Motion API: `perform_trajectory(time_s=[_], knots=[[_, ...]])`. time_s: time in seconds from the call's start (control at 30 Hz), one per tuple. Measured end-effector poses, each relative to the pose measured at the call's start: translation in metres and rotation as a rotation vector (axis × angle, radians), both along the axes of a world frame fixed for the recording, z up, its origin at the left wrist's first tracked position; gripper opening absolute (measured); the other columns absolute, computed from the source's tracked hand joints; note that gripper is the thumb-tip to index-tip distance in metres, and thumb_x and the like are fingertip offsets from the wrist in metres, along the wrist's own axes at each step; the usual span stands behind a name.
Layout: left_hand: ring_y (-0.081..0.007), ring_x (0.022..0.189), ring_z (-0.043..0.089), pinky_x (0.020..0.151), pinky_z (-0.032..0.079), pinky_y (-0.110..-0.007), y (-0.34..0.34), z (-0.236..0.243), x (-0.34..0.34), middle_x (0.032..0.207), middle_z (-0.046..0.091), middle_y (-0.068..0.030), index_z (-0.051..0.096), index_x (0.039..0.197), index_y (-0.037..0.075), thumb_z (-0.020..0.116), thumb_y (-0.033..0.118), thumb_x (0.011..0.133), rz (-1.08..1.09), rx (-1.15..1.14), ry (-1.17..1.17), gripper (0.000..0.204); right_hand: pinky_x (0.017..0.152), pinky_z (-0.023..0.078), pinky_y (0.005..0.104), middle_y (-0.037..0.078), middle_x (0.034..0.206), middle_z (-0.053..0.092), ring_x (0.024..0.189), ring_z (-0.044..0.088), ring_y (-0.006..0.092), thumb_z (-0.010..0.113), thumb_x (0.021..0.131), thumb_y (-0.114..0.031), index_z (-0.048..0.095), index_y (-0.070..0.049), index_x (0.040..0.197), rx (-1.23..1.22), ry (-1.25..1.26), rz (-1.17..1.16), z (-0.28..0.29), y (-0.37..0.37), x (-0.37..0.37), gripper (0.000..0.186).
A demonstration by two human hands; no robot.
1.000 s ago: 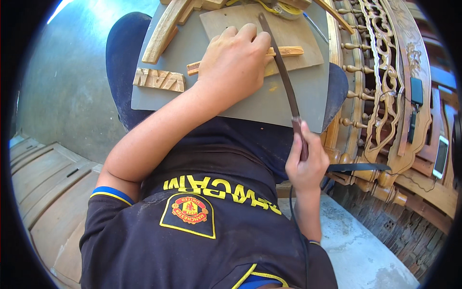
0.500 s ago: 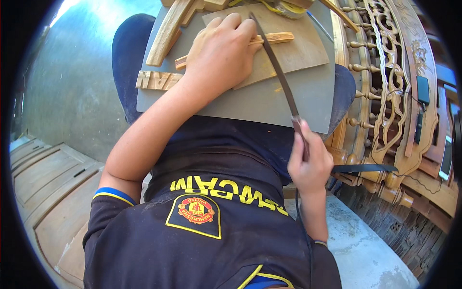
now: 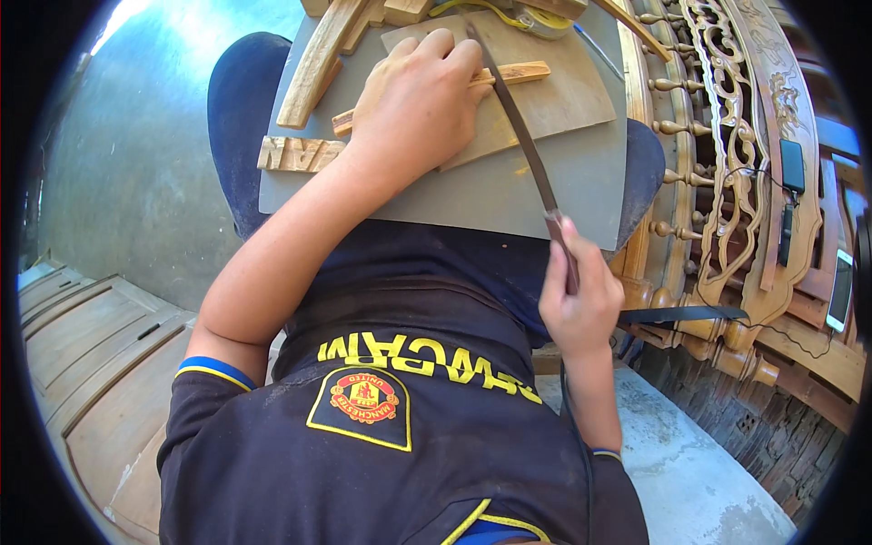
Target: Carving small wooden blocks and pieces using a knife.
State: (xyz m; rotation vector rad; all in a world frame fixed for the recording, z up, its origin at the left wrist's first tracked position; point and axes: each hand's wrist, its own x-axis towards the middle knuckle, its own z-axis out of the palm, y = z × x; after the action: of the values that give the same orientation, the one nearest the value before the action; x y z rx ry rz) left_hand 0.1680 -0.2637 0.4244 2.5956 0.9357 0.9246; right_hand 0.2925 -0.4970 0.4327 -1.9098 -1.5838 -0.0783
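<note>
My left hand point(image 3: 413, 104) is closed on a narrow wooden strip point(image 3: 522, 71), pressing it down on a thin wooden board point(image 3: 577, 100). The strip's two ends stick out on either side of the hand. In my right hand point(image 3: 584, 291) is the brown handle of a long, flat, dark file point(image 3: 527, 141). Its blade slants away up to the left and lies across the strip, close to my left fingertips. Under the wooden board, a grey board point(image 3: 436, 204) rests over my legs. The fingertips of my left hand are partly hidden behind its knuckles.
Carved wooden letters point(image 3: 300, 153) and several wood offcuts point(image 3: 318, 68) lie left on the grey board. A yellow tape measure point(image 3: 545, 20) and a blue pen point(image 3: 595, 47) sit at its far side. Carved wooden furniture point(image 3: 718, 173) bearing a phone point(image 3: 841, 291) stands right; wooden panels point(image 3: 118, 372) lie left.
My right hand and the file have shifted slightly toward the left and away from me. My left hand stays on the strip in nearly the same place.
</note>
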Motion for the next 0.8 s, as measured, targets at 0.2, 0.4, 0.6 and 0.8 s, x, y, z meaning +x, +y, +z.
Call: perform_trajectory(time_s=[0.2,0.4,0.6,0.8], knots=[[-0.0359,0.091,0.065,0.079,0.052,-0.045,-0.003,0.004,0.002,0.09,0.063,-0.0114,0.064,0.092,0.006,0.073,0.02,0.09,0.03,0.001,0.025,0.018,0.059,0.056,0.0393,0.011,0.087,0.07,0.07,0.071,0.0291,0.068,0.092,0.001,0.066,-0.005,0.123,-0.05,-0.03,0.014,0.009,0.014,0.004,0.031],[-0.0362,0.092,0.066,0.08,0.052,-0.045,0.002,0.003,0.002,0.093,0.066,-0.0121,0.064,0.093,0.005,0.073,0.019,0.09,-0.027,0.013,0.002,0.016,0.061,0.057,0.0375,0.012,0.088,0.071,0.071,0.071,0.0279,0.069,0.091,0.002,0.067,-0.004,0.125,-0.027,0.022,0.005,0.018,-0.015,0.003,0.034],[-0.0343,0.095,0.067,0.081,0.052,-0.044,0.006,-0.001,0.001,0.096,0.067,-0.013,0.065,0.096,0.003,0.073,0.016,0.09,-0.071,0.012,0.006,0.016,0.068,0.058,0.0367,0.018,0.097,0.075,0.081,0.076,0.0332,0.069,0.091,0.005,0.068,-0.002,0.119,-0.065,0.099,0.042,0.011,0.022,0.006,0.028],[-0.0344,0.095,0.068,0.082,0.052,-0.044,0.006,0.01,0.001,0.096,0.068,-0.0138,0.065,0.097,0.003,0.072,0.015,0.091,-0.11,0.02,0.022,0.015,0.063,0.057,0.0368,0.013,0.09,0.072,0.074,0.073,0.029,0.07,0.09,0.004,0.068,-0.004,0.123,-0.009,0.109,-0.024,0.007,-0.016,0.001,0.034]])
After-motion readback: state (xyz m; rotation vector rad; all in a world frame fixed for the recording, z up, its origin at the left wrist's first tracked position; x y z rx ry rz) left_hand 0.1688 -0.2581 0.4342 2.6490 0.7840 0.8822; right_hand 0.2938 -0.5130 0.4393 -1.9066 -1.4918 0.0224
